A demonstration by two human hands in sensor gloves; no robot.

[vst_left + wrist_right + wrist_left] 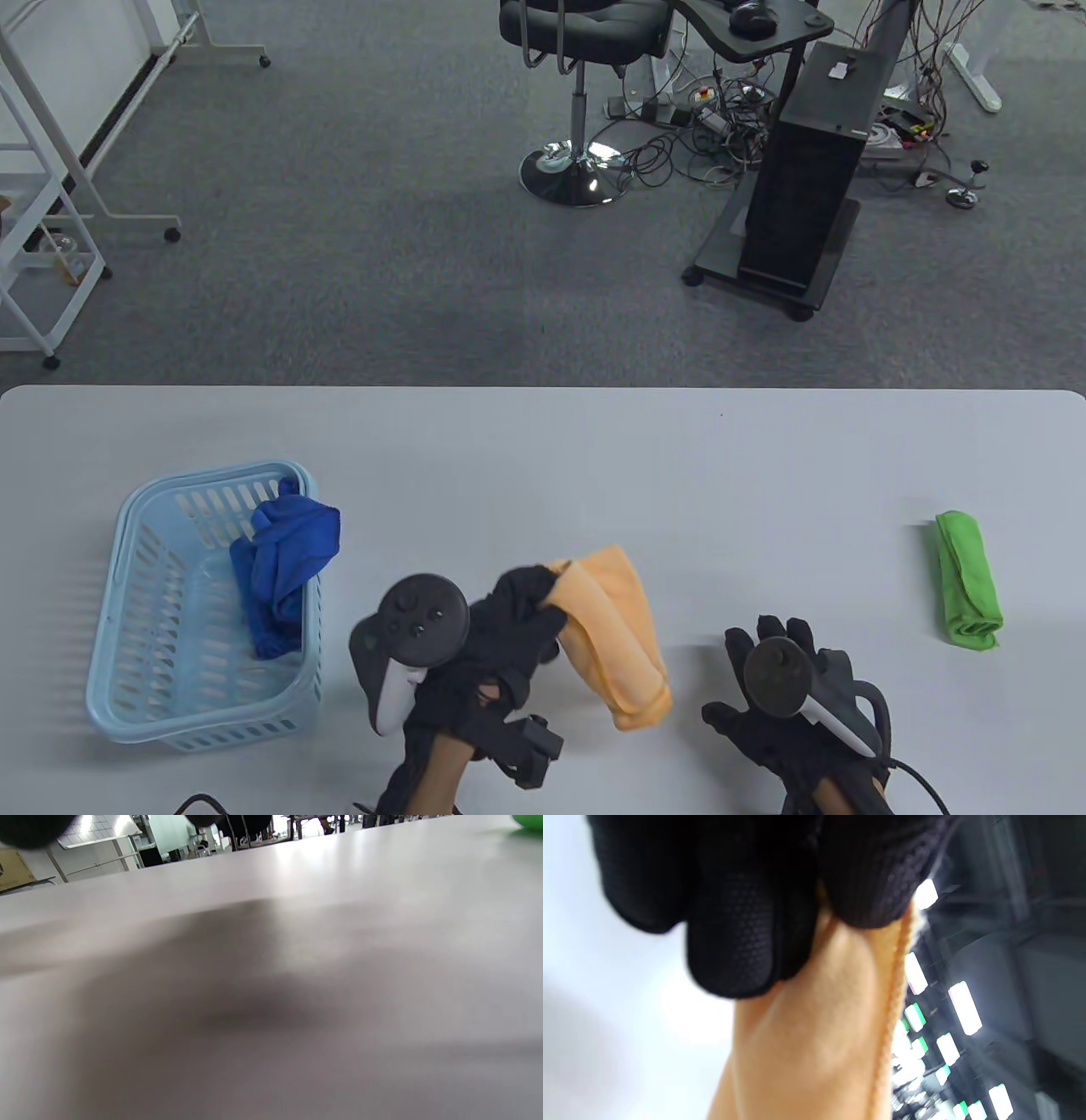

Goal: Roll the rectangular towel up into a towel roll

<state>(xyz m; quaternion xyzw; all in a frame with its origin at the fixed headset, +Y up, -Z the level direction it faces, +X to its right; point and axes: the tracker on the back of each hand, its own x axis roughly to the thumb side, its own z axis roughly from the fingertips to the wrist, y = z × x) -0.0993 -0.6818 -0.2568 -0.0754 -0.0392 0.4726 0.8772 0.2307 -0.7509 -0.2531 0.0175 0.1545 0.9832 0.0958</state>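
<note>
An orange towel (619, 637), loosely folded lengthwise, hangs above the table near its front middle. My left hand (522, 611) grips its upper end; in the left wrist view the gloved fingers (746, 921) pinch the orange cloth (814, 1035). My right hand (768, 671) rests flat on the table to the right of the towel, fingers spread, holding nothing. The right wrist view shows only bare table surface (271, 1005) and fingertips at the top edge.
A light blue plastic basket (136, 662) stands at the front left with a crumpled blue towel (284, 564) hanging over its rim. A rolled green towel (967, 581) lies at the right. A chair and a computer cart stand on the floor beyond the table.
</note>
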